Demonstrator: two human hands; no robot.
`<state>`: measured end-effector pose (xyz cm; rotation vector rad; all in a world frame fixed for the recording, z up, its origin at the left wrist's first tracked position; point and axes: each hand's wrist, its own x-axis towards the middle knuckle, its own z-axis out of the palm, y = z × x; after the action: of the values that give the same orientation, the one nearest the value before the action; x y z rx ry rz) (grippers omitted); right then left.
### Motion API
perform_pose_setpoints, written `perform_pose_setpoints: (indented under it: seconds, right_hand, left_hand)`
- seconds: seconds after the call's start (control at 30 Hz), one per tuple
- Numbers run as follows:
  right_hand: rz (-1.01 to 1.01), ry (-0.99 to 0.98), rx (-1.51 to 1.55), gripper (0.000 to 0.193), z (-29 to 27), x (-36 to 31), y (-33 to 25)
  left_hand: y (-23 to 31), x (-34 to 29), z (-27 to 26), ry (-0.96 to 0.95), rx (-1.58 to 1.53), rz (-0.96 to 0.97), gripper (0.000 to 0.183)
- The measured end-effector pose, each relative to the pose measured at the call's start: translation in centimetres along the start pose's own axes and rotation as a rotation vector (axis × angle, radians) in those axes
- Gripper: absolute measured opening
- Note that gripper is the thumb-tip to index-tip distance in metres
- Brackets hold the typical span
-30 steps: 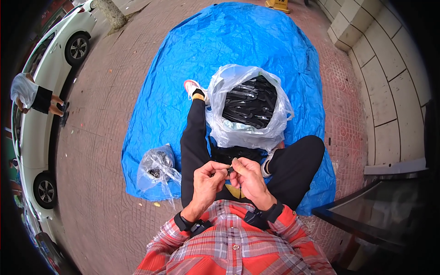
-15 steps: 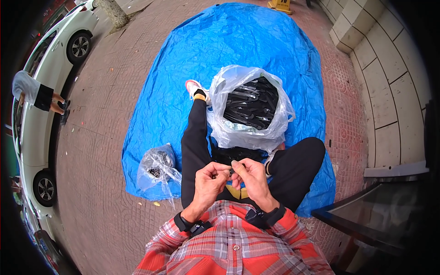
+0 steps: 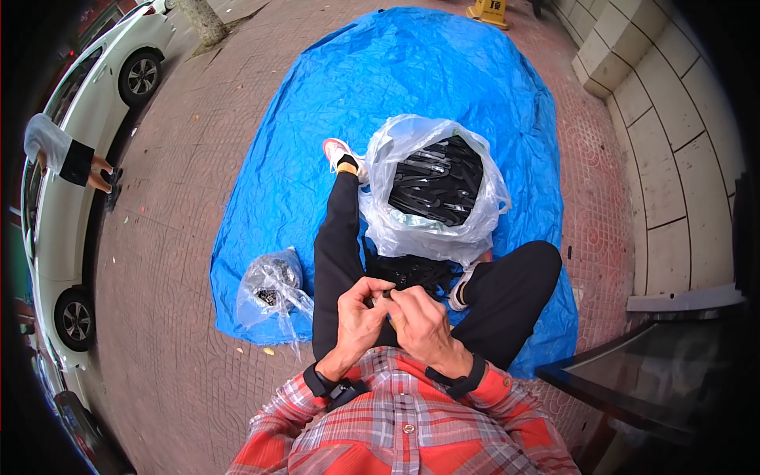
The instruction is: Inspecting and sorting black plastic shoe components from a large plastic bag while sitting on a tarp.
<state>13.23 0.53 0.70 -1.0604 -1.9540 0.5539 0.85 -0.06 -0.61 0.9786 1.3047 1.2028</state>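
Note:
Above my lap, my left hand (image 3: 358,315) and my right hand (image 3: 426,318) meet at the fingertips. Pinched between them is a small dark piece (image 3: 385,294), mostly covered by the fingers and too small to name. Just beyond the hands, a heap of long black pieces (image 3: 412,271) lies between my legs. Farther out, a large clear plastic bag (image 3: 380,229) stands wide at the top, full of flat, long black pieces (image 3: 437,180). Left of my leg sits a smaller clear bag (image 3: 252,305) holding many small greyish parts (image 3: 269,296).
A blue tarp (image 3: 412,63) lies beneath the bags and my legs, on brick paving (image 3: 182,237). At the right are a tiled wall (image 3: 665,158) and a dark-framed glass panel (image 3: 641,372). A person (image 3: 67,154) stands by a white car (image 3: 59,261) at the left. Beyond the tarp is a yellow sign (image 3: 487,11).
My right hand has turned over, its back now facing up and its fingers curled in against the left fingertips. The left hand stays nearly in place. Bags look unmoved.

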Motion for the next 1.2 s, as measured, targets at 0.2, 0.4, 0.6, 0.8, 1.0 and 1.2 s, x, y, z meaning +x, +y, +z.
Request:
perform_pose_setpoints:
  seconds: [0.2, 0.4, 0.6, 0.8, 1.0, 1.2]
  right_hand:
    - [-0.232, -0.042, -0.110, 0.031, -1.4, 0.4, 0.2]
    - [-0.311, -0.011, -0.080, 0.033, -1.8, 0.8, 0.8]
    - [-0.340, -0.004, 0.042, 0.033, -2.2, 0.8, 1.0]
    - [-0.263, 0.050, 0.184, 0.027, -2.1, 0.8, 1.1]
    - [0.074, -0.082, 0.367, 0.029, -3.1, 1.6, 0.5]
    - [0.150, -0.272, 0.422, 0.029, -4.0, 2.4, 0.5]
  left_hand:
    - [2.1, -0.1, -1.4, -0.105, -0.239, -0.263, 0.018]
    - [2.4, -0.5, -1.7, -0.206, -0.443, -0.187, 0.027]
    - [3.3, -0.6, -2.0, -0.235, -0.558, -0.238, 0.021]
    - [3.8, -0.7, -1.5, -0.181, -0.501, -0.294, 0.020]
    - [3.3, -0.7, -1.6, -0.169, -0.479, -0.248, 0.014]
    - [3.3, -1.0, -1.7, -0.213, -0.423, -0.259, 0.014]
